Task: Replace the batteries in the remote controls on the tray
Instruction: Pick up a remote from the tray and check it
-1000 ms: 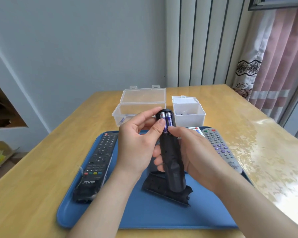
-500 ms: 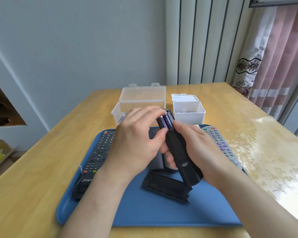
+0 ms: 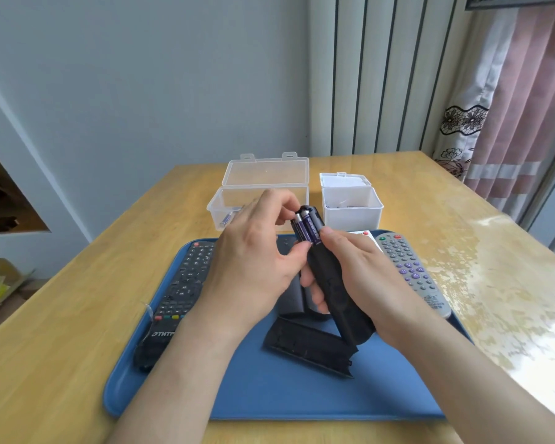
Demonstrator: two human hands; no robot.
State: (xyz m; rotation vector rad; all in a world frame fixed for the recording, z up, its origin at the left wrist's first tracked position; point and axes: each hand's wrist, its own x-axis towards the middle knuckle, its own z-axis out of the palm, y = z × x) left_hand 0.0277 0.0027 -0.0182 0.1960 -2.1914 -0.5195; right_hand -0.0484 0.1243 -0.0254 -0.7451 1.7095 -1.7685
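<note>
The wooden surface is hard and glossy. On it, under both grips, lies a blue plastic tray with a low rounded rim. Beyond the grips stand a clear box with its lid up and a white box.

Left of the left grip a long black TV remote lies flat. Right of the right grip lies a grey remote with purple keys.

The remote being worked on is held above the tray between the grips, back up and tilted away. The right grip is wrapped round its lower body. It looks light, stiff and smooth, so the waist is probably the safest hold.

Its cover, a thin ribbed black panel, lies on the tray just nearer than the grips. Its tabs look breakable.

The left grip pinches the batteries, fingertips at the far end and thumb at the near end. They sit side by side in the open bay. As small, slick purple cylinders, they would likely roll if dropped and lift best by one end.
</note>
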